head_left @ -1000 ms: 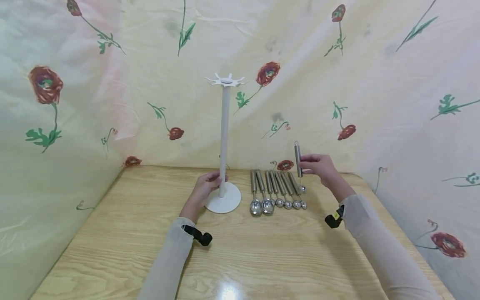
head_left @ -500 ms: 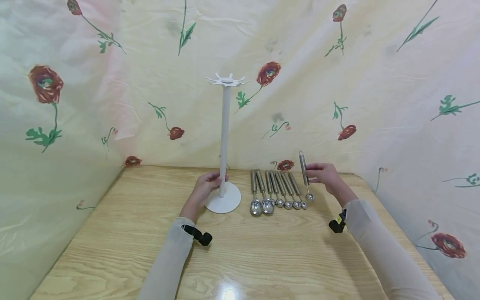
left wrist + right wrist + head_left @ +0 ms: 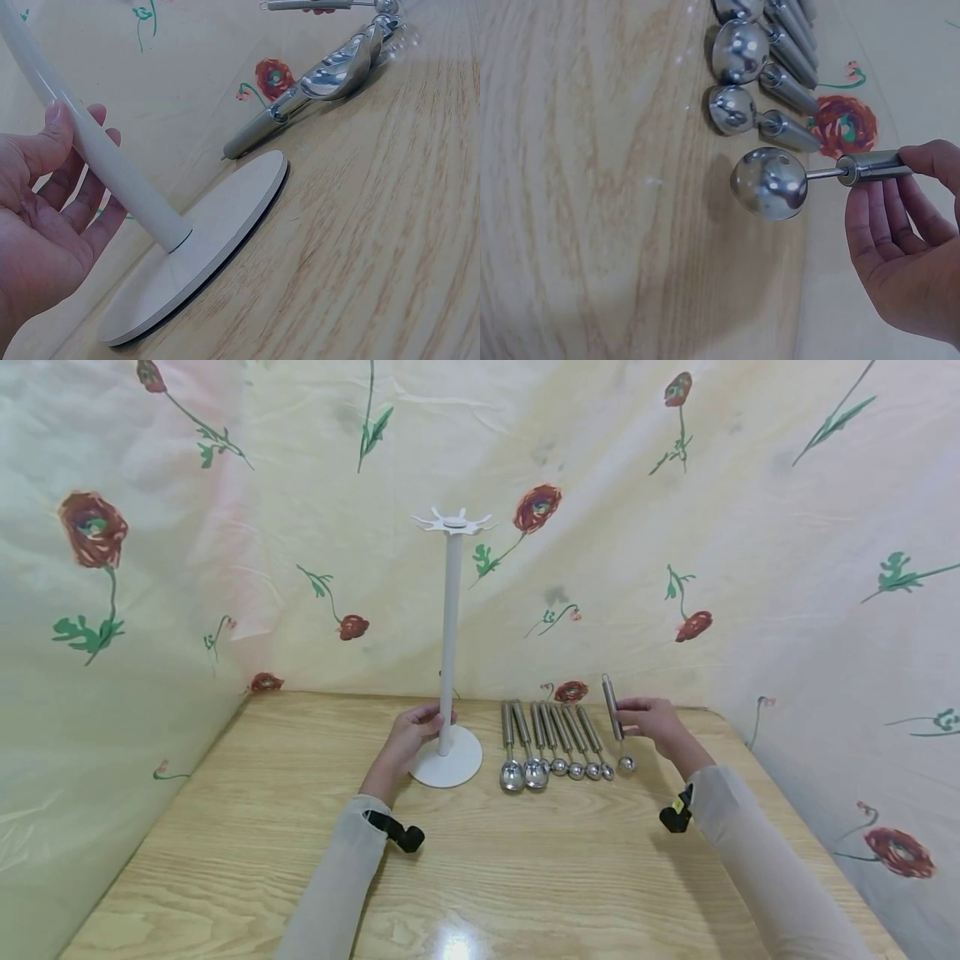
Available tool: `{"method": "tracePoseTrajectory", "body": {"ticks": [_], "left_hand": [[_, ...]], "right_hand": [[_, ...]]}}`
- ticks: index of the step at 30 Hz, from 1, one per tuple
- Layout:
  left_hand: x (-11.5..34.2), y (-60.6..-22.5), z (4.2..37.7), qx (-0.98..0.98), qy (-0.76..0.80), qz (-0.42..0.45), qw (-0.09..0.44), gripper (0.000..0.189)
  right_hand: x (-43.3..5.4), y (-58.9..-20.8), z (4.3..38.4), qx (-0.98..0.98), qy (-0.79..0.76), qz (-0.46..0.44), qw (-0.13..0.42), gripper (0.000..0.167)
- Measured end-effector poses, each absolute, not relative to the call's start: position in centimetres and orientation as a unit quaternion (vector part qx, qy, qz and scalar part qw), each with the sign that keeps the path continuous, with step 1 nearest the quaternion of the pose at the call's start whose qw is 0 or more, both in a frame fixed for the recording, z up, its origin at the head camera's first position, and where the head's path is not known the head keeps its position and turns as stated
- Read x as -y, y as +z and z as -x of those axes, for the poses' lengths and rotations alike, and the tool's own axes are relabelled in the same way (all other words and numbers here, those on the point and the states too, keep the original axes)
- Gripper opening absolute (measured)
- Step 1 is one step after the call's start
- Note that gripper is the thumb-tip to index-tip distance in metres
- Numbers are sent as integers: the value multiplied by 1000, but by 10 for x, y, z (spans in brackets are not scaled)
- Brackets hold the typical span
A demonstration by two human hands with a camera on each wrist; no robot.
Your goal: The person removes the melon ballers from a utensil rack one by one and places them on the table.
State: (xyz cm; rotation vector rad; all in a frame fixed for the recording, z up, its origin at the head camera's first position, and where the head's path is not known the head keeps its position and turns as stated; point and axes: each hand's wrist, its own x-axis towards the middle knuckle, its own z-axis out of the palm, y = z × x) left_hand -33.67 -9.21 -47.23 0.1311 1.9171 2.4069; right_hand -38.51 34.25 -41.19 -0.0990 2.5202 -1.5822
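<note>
A white stand (image 3: 451, 635) with a ring of prongs on top rises from a round base. Low on its pole, my left hand (image 3: 411, 735) holds it, thumb in front and fingers around behind, as the left wrist view shows. My right hand (image 3: 654, 725) pinches the steel handle of a melon baller (image 3: 769, 184) between thumb and fingers. Its round bowl points down, close over the table at the right end of a row. In that row lie two larger scoops (image 3: 536, 772) and several smaller ballers (image 3: 576, 769), side by side with handles toward the back.
The wooden table (image 3: 525, 877) ends at a flowered cloth (image 3: 375, 568) hung behind and along both sides. The row of utensils lies near the back edge, just right of the stand's base (image 3: 444, 775).
My right hand has lowered the melon baller and shifted it to the right, from above the row's end to beside it. The left hand and stand have stayed put.
</note>
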Motion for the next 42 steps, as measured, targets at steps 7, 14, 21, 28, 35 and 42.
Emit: {"method": "tracePoseTrajectory", "body": {"ticks": [7, 14, 21, 28, 35, 42], "left_hand": [[92, -472, 336, -626, 778, -45, 33, 38], [92, -471, 335, -630, 774, -44, 37, 38], [93, -472, 335, -633, 772, -45, 34, 38], [94, -473, 334, -641, 764, -66, 32, 40], [94, -474, 333, -633, 771, -63, 32, 38], [93, -473, 333, -632, 772, -53, 35, 41]], "right_hand": [[-346, -423, 387, -844, -528, 30, 90, 53], [-348, -430, 388, -848, -522, 33, 92, 54], [-349, -437, 390, -831, -550, 39, 75, 51], [-350, -445, 391, -818, -568, 51, 71, 49], [-346, -449, 391, -826, -558, 39, 73, 48], [-342, -451, 391, -840, -537, 22, 72, 46]]}}
